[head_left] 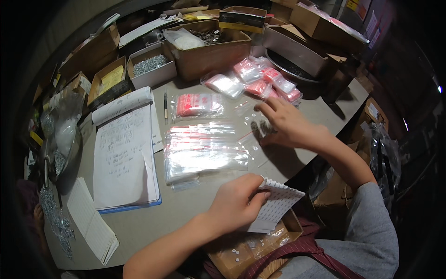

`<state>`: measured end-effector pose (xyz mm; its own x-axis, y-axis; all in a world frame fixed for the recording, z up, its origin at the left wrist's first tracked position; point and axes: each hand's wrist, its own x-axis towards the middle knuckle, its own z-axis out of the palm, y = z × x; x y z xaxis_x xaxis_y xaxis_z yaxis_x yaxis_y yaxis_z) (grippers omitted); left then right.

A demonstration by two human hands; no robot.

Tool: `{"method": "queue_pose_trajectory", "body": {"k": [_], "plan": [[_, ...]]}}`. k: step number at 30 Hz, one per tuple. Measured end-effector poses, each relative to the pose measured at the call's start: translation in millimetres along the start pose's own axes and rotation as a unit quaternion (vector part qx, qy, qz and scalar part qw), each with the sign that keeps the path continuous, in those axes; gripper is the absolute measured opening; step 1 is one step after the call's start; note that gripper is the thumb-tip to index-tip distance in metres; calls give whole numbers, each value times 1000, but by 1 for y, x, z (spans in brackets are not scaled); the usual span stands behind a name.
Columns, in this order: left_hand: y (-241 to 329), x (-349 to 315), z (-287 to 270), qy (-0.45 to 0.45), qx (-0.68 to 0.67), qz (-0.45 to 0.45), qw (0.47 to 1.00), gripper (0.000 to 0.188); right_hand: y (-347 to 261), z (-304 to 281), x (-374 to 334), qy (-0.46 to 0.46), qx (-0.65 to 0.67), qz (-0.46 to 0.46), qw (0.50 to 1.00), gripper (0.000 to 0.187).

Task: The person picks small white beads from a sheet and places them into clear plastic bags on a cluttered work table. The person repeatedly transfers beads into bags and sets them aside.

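Note:
My left hand (pixel 236 201) is closed on a stack of white sheets (pixel 278 204) printed with rows of small marks, thumb on top. Below it, against my body, sits a shallow cardboard box (pixel 227 260) holding small white round pieces and clear plastic. Over the table, my right hand (pixel 283 123) has its fingers bent and apart, the fingertips dark. Small white rings (pixel 255 149) lie around those fingertips; nothing shows held between them. To their left is a spread of clear zip bags (pixel 200 153) with red closure lines. Behind that lies a packet of red-printed bags (pixel 197 105).
A clipboard with written pages (pixel 121 153) and a pen (pixel 166 108) lie left. More red-and-clear bag packets (pixel 265 76) are heaped behind my right hand. Boxes of metal parts (pixel 151 65) line the back, with a large cardboard box (pixel 204 56). A narrow paper pad (pixel 90 221) lies front left.

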<state>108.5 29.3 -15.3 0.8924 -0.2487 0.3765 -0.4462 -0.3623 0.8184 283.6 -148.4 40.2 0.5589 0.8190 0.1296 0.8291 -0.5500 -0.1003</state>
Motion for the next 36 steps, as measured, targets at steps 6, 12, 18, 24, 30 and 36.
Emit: {"method": "queue_pose_trajectory", "body": {"k": [6, 12, 18, 24, 30, 36], "plan": [[-4, 7, -16, -106, -24, -24, 994, 19, 69, 25, 0, -106, 100, -112, 983, 77], [-10, 16, -57, -151, -327, -244, 900, 28, 45, 43, -47, 12, 148, -102, 984, 53], [-48, 17, -90, 51, -512, -172, 840, 35, -13, 45, -107, 73, 289, -18, 954, 39], [-13, 33, -71, 204, -530, -177, 804, 26, -81, 66, -164, 174, 375, -54, 909, 40], [-30, 23, -77, 102, -446, -191, 869, 33, -107, 102, -196, 76, 493, -3, 867, 30], [-3, 19, -51, -63, -175, -269, 945, 23, -64, 37, -170, 204, 494, 80, 841, 23]]}}
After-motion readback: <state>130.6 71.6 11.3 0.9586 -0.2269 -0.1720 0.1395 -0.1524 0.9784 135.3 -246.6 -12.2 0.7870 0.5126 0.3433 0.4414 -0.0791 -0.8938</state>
